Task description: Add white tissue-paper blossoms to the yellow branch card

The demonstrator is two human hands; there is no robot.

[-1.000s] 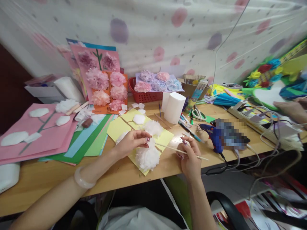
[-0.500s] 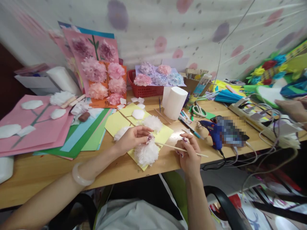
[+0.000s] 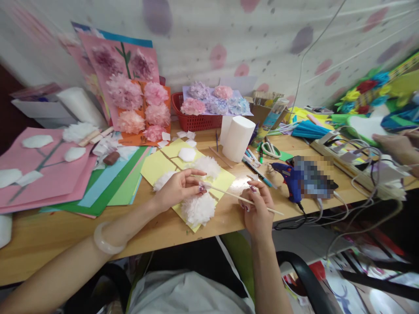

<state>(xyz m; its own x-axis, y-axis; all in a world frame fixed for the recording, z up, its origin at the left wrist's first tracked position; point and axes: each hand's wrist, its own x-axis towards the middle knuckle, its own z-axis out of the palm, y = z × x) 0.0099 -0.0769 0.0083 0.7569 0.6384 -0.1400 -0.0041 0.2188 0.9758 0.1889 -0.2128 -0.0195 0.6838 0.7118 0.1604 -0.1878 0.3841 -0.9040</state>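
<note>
My right hand (image 3: 258, 204) is closed round a thin pale wooden stick (image 3: 231, 194), which slants up to the left. At the stick's far tip, my left hand (image 3: 178, 188) pinches a small bit of white tissue paper (image 3: 205, 185). Beneath both the tip and my left hand lies a yellow sheet of card (image 3: 224, 179) with brown branch strips. White tissue-paper pompoms (image 3: 198, 209) sit on this card, one of them partly behind my left hand. A flat white paper patch (image 3: 187, 154) is also on it, near the top.
A blue glue gun (image 3: 290, 179) and a phone lie right of my hands, with cables and a power strip (image 3: 343, 163). Behind stand a white paper roll (image 3: 238, 138) and a red basket (image 3: 203, 122). Coloured sheets (image 3: 98, 187) lie left. Another person's hand (image 3: 393, 146) is at far right.
My left fingers have shifted slightly, and the stick's tip now meets the tissue at them. My right hand keeps its grip on the stick. The whole view has moved a little.
</note>
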